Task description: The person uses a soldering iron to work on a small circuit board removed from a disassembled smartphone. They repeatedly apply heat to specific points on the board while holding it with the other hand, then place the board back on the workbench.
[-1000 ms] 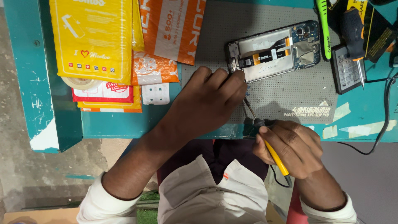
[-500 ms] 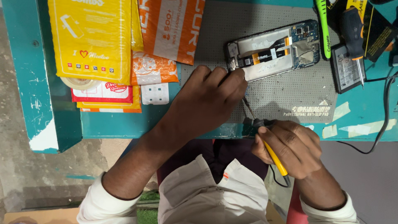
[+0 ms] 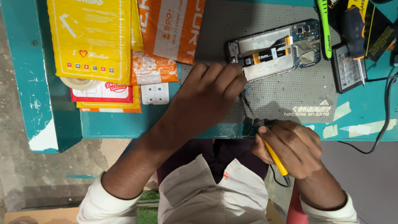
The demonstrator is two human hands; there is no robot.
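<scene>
An opened phone (image 3: 275, 49) with its back cover off lies on a grey perforated work mat (image 3: 286, 91), circuit board and white frame showing. My left hand (image 3: 207, 93) rests on the mat, fingers curled against the phone's lower left corner. My right hand (image 3: 290, 147) sits at the table's front edge, gripping a yellow-handled soldering iron (image 3: 273, 155). The iron's thin metal tip (image 3: 248, 107) points up toward the phone's lower left edge, just under my left fingers. What my left fingertips pinch is hidden.
Yellow and orange padded mailers (image 3: 93, 39) are stacked at the left on the teal table (image 3: 107, 122), with a tape roll (image 3: 78, 83) and a small white part (image 3: 154, 93). A phone battery (image 3: 347, 68), green toothbrush (image 3: 324, 27), screwdriver (image 3: 354, 29) and black cable (image 3: 383, 120) lie at the right.
</scene>
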